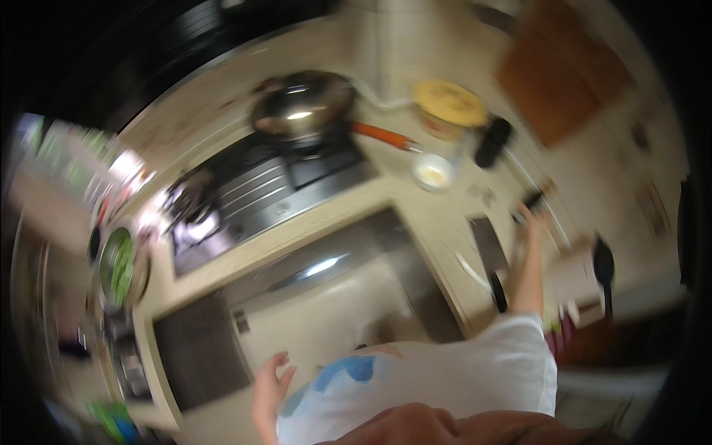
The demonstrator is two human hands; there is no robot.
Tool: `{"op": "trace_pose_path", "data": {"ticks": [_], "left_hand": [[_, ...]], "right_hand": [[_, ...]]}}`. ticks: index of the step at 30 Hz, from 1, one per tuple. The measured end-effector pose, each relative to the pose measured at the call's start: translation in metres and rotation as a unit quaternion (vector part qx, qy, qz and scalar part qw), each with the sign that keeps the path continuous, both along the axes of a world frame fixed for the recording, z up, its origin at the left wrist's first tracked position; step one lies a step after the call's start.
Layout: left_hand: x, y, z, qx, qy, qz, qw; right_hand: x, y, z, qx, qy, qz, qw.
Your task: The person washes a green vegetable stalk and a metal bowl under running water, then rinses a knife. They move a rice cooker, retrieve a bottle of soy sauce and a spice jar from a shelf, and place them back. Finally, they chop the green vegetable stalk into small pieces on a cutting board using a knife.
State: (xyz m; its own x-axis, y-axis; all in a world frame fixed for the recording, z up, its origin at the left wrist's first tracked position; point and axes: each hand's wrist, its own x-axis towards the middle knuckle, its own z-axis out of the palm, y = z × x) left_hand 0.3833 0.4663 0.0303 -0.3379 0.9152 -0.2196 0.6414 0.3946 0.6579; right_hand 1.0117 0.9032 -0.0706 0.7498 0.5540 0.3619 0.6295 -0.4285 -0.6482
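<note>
My right hand reaches over the counter at the right, at a small dark object near the wall; blur hides whether it grips it. Just left of that forearm lies a cleaver-like knife with a dark handle. My left hand hangs in front of my body with its fingers apart and nothing in it. On the hob stands a covered pan with an orange handle pointing right. A small white bowl with pale contents sits beside a yellow-lidded tub.
A dark bottle-like object stands beside the tub. Green vegetables lie in a metal bowl at the far left. A black spatula is at the right. Brown boards are at the upper right. The counter edge bends round before me.
</note>
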Motion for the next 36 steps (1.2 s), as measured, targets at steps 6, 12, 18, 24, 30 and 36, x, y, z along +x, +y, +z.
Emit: {"op": "trace_pose_path", "data": {"ticks": [6,12,18,24,30,36], "left_hand": [[0.014,-0.016,0.027,-0.043,0.013,0.028,0.999],[0.021,-0.054,0.029,-0.085,0.035,0.098,0.991],[0.008,-0.105,0.016,-0.112,0.009,0.137,0.984],[-0.040,-0.161,0.004,-0.063,0.003,0.169,0.984],[-0.103,-0.269,-0.007,0.021,0.007,0.281,0.959],[-0.127,-0.387,-0.024,-0.005,0.042,0.415,0.909]], "right_hand": [[-0.014,0.021,-0.036,0.259,0.366,0.200,0.871],[-0.078,0.027,0.012,0.181,0.065,0.155,0.969],[-0.223,0.002,0.087,0.226,0.181,0.411,0.864],[-0.361,-0.072,0.149,0.175,0.313,0.617,0.700],[-0.498,-0.169,0.199,0.104,0.407,0.748,0.514],[-0.662,-0.274,0.238,-0.002,0.488,0.806,0.334]]}}
